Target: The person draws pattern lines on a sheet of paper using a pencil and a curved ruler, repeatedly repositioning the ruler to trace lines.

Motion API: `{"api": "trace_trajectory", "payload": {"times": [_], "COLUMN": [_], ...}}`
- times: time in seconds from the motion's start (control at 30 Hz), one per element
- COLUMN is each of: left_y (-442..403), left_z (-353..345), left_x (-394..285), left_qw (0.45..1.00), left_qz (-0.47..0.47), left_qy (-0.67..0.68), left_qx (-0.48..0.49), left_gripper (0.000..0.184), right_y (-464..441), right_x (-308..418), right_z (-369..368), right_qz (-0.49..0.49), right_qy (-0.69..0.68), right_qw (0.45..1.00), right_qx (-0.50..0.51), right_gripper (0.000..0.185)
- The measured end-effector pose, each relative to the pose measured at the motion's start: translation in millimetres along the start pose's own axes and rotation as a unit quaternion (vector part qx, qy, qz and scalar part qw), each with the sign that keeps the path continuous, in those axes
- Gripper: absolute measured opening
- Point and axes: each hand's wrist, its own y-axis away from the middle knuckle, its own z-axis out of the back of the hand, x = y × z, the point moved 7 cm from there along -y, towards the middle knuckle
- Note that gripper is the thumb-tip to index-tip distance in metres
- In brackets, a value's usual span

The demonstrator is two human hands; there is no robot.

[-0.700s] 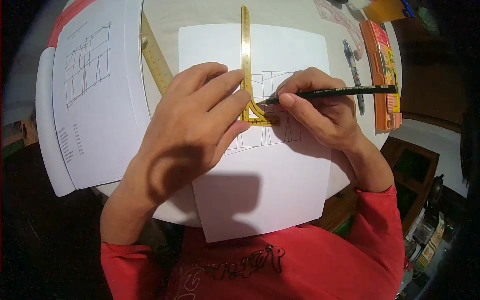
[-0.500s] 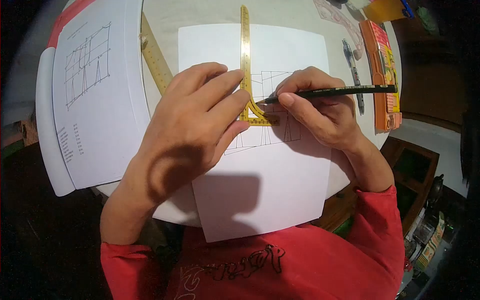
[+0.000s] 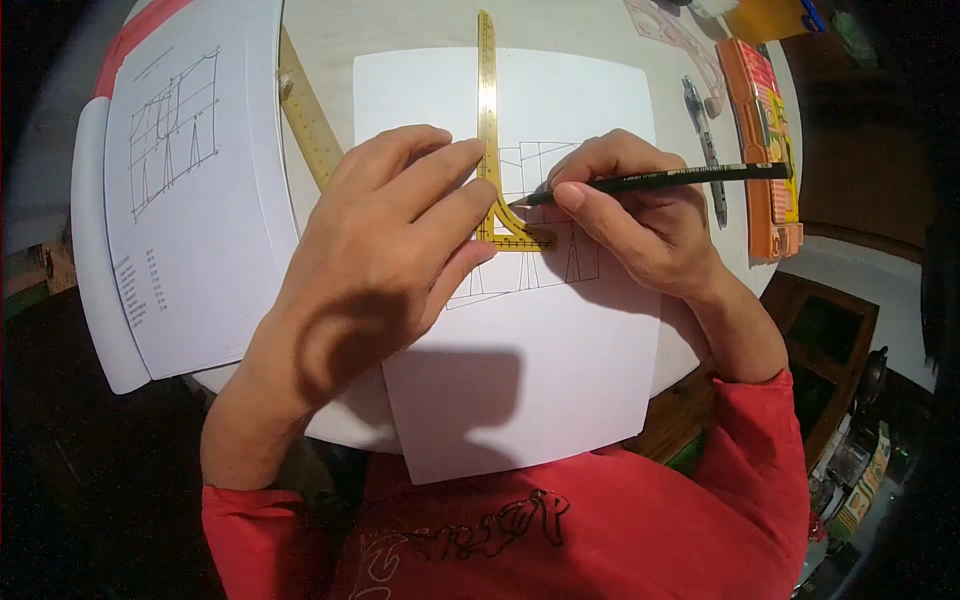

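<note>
Left hand: fingers partly spread and a bit bent, tips resting on the yellow curved ruler, thumb by its lower corner. Looks like pressing, not gripping; undersides hidden. Right hand: fingers closed around the dark pencil in a writing grip, point at the ruler's inner curve. Can't tell if the lead touches paper.

The ruler lies on the white sheet, over part of the line drawing, long arm running away from us, short arm to the right. The sheet is on the worktop. Printed page with a similar diagram at left, a second ruler beside it; pen and orange case at right.

Doing this well, in our judgement: we want firm, even pressure near the corner, since a thin ruler could pivot if only the long arm is pinned. We'd hold the pencil at one constant tilt, lead snug to the curved edge, and use one light, smooth stroke. Left fingertips should stay off the traced edge. The right hand's shadow falls across the lines, so we'd check the ends of the curve closely.
</note>
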Motion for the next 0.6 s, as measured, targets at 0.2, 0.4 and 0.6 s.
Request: {"api": "trace_trajectory", "payload": {"times": [0.2,0.4,0.6], "left_y": [-0.4,-0.2,-1.2], "left_z": [-1.1,-1.5,0.3], "left_x": [1.4,1.7,0.3], "left_qw": [1.000,1.000,1.000], "left_qz": [0.001,0.002,0.001], "left_qy": [0.001,0.005,0.005], "left_qx": [0.000,-0.003,0.001], "left_gripper": [0.035,0.034,0.035], "right_y": [-0.9,-0.9,-0.7], "right_x": [-2.7,-0.1,1.1], "right_z": [-0.4,-0.4,-1.6], "right_qz": [0.006,0.026,0.023], "right_qy": [-0.003,0.011,0.005], "right_qw": [1.000,1.000,1.000], "right_qx": [-0.006,-0.005,-0.001], "right_gripper": [0.007,0.007,0.009]}}
